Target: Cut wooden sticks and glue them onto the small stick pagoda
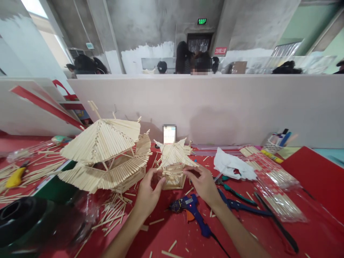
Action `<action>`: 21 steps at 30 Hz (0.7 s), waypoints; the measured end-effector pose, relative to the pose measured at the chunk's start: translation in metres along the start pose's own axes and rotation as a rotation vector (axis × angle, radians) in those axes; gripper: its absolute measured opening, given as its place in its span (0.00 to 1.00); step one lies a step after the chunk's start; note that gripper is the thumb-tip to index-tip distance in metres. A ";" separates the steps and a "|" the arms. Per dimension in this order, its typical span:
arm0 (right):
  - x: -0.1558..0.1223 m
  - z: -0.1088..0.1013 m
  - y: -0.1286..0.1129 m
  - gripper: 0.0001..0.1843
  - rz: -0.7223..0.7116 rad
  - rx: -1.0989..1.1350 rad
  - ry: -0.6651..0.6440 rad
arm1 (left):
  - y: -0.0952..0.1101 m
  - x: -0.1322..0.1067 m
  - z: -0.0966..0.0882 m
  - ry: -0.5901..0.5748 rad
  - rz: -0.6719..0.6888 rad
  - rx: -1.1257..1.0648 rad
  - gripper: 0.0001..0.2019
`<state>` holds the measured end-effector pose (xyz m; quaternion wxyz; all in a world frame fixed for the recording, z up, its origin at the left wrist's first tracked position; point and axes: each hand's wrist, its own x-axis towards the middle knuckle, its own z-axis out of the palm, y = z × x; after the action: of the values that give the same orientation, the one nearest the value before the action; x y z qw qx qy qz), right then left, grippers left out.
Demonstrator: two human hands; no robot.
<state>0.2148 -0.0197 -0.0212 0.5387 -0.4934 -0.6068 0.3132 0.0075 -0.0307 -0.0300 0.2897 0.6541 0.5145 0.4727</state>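
A small pavilion model (174, 157) built of pale wooden sticks stands on the red tabletop in front of me. My left hand (148, 191) has its curled fingers and thumb at the model's left side. On the opposite side, my right hand (203, 184) pinches at the right edge, just under the roof. Between the two hands the stick railing shows, while some fingertips are hidden behind the model. Close below lies a blue hot glue gun (190, 205) with a red light lit. A larger stick pavilion (103, 147) with a two-tier roof stands to the left.
Pliers (239, 193), a black rod-like tool (279, 225) and bagged sticks (279, 197) lie right, near crumpled white tissue (232, 165). Left are a yellow utility knife (16, 177), loose sticks (115, 211) and a dark round object (24, 222). A white partition (242, 104) stands behind.
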 end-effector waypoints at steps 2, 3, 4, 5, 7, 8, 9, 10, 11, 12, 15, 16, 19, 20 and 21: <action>0.000 0.000 0.001 0.07 0.018 0.023 0.001 | 0.001 0.001 0.000 -0.009 0.004 0.015 0.09; 0.000 0.000 0.002 0.07 0.027 0.033 0.004 | 0.001 0.001 0.000 -0.016 0.005 0.023 0.09; 0.000 0.000 0.002 0.07 0.033 0.041 0.007 | 0.001 0.001 -0.001 -0.022 0.007 0.029 0.08; 0.000 -0.001 0.001 0.07 0.038 0.044 0.007 | 0.002 0.002 -0.001 -0.026 0.007 0.033 0.08; -0.001 -0.001 -0.001 0.07 0.042 0.040 0.002 | 0.003 0.002 -0.002 -0.029 0.001 0.033 0.08; -0.001 -0.001 -0.002 0.07 0.043 0.035 -0.001 | 0.004 0.003 -0.002 -0.026 -0.002 0.032 0.08; -0.001 -0.001 -0.003 0.07 0.047 0.032 -0.004 | 0.005 0.003 -0.003 -0.024 -0.005 0.032 0.08; -0.001 -0.001 -0.003 0.07 0.053 0.031 -0.006 | 0.005 0.003 -0.003 -0.023 -0.006 0.033 0.08; -0.001 -0.001 -0.003 0.07 0.061 0.032 -0.006 | 0.006 0.003 -0.003 -0.023 -0.005 0.034 0.07; -0.001 -0.001 -0.003 0.06 0.070 0.036 -0.004 | 0.007 0.003 -0.003 -0.024 -0.002 0.036 0.07; -0.001 -0.001 0.001 0.07 0.083 0.054 -0.002 | 0.008 0.004 -0.002 -0.030 0.006 0.036 0.06; -0.001 -0.001 0.001 0.07 0.082 0.061 -0.001 | 0.008 0.004 -0.002 -0.031 0.008 0.034 0.06; -0.002 0.000 0.003 0.08 0.073 0.067 0.006 | 0.009 0.006 -0.001 -0.041 0.006 0.030 0.06; -0.002 0.000 0.002 0.08 0.073 0.068 0.013 | 0.010 0.006 -0.001 -0.047 0.004 0.030 0.06; -0.003 0.001 0.002 0.08 0.075 0.073 0.018 | 0.010 0.006 -0.001 -0.050 0.003 0.032 0.06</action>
<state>0.2140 -0.0217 -0.0245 0.5500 -0.4985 -0.5711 0.3506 0.0103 -0.0279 -0.0188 0.2913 0.6709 0.5136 0.4486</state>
